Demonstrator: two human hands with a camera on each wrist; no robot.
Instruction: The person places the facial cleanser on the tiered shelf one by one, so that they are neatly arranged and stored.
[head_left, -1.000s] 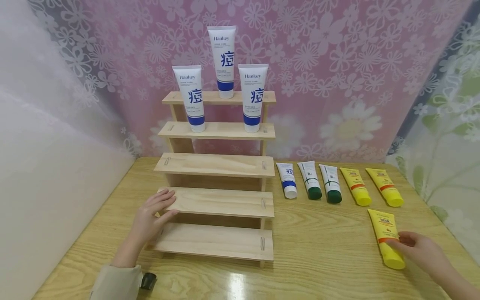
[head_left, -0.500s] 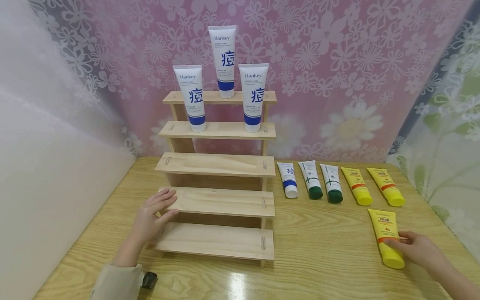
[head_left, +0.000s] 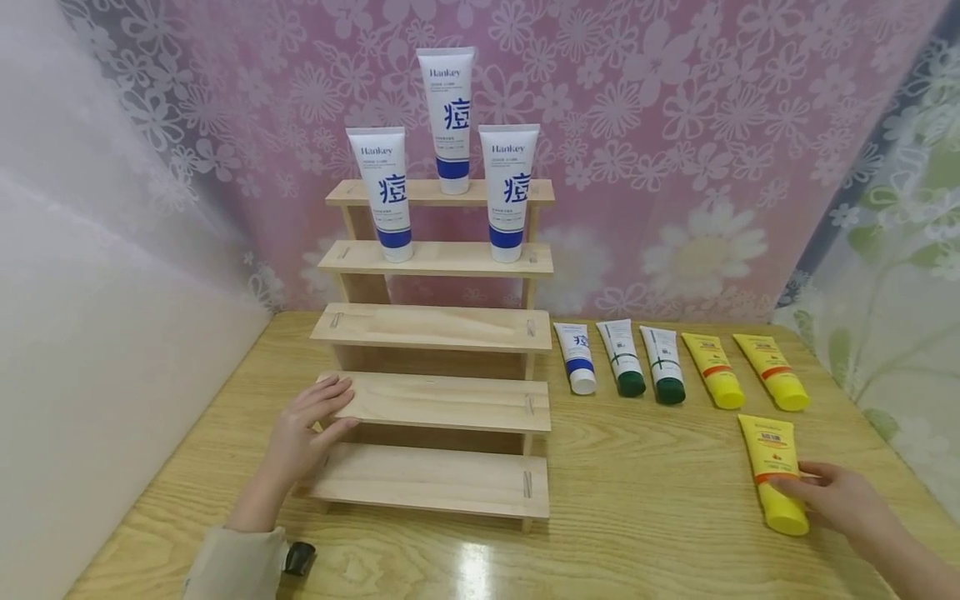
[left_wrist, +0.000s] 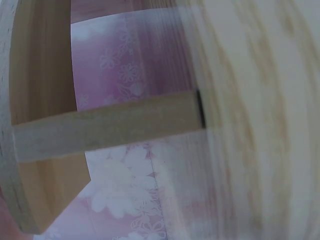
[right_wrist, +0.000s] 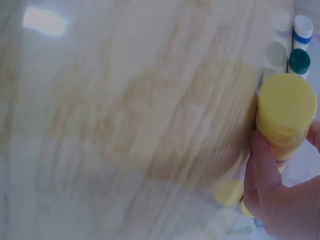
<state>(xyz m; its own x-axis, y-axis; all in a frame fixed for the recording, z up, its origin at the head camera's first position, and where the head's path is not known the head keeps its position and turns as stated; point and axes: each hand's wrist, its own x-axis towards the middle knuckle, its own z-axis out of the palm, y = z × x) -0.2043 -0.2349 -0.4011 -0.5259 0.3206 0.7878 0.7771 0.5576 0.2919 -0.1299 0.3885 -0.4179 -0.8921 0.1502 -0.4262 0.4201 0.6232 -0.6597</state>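
Over the last second your right hand (head_left: pixel 832 497) has slid in from beside the yellow tube (head_left: pixel 774 473) and now curls its fingers (right_wrist: pixel 262 167) round the lower body, just above the cap; the tube itself has barely shifted and, by the head view, lies flat on the bench (head_left: pixel 645 517), cap toward you, near the front right corner. So you have the grip but, as far as I can judge, not the lift. Your left hand (head_left: pixel 303 433) has not moved: its fingers lie straight and slightly spread on the left end of the rack (head_left: pixel 442 404), on the second step from the bottom, pressing rather than gripping. The rack is pale unfinished wood, five flat planks stepping up toward the floral curtain (head_left: pixel 675 125). The tube is soft glossy plastic, flat at the crimped end and round at its smooth cap, so it may give under a squeeze. The bench is varnished wood grain with a bright glare. Five more tubes (head_left: pixel 663 367) lie in a row behind.
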